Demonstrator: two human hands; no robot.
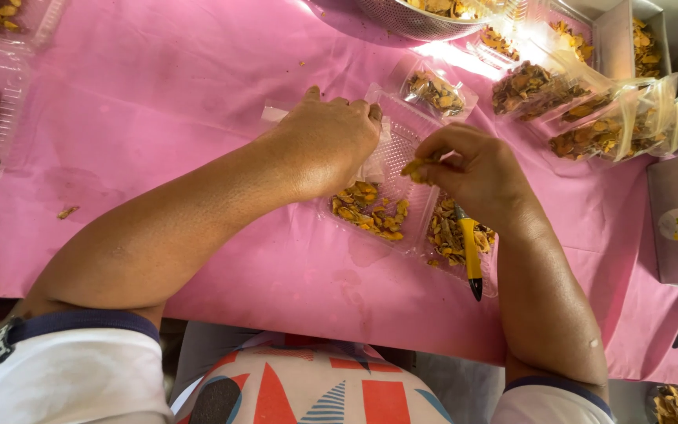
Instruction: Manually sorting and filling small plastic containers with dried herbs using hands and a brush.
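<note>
Low in the frame centre, a yellow-and-black tool (471, 253) lies over the near end of the clear plastic tray (402, 145) on the pink table (158, 94). The tray already holds two heaps of dried yellow-brown chips (370, 210), so the filling step seems in hand. The right hand (476, 169) has its fingers (433, 161) pinched shut on one chip (413, 167) above the tray; placing it probably needs only a short, careful drop. The left hand (327, 141), fingers curled, presses the tray's far edge. Toward upper right stand filled packs (598, 118).
</note>
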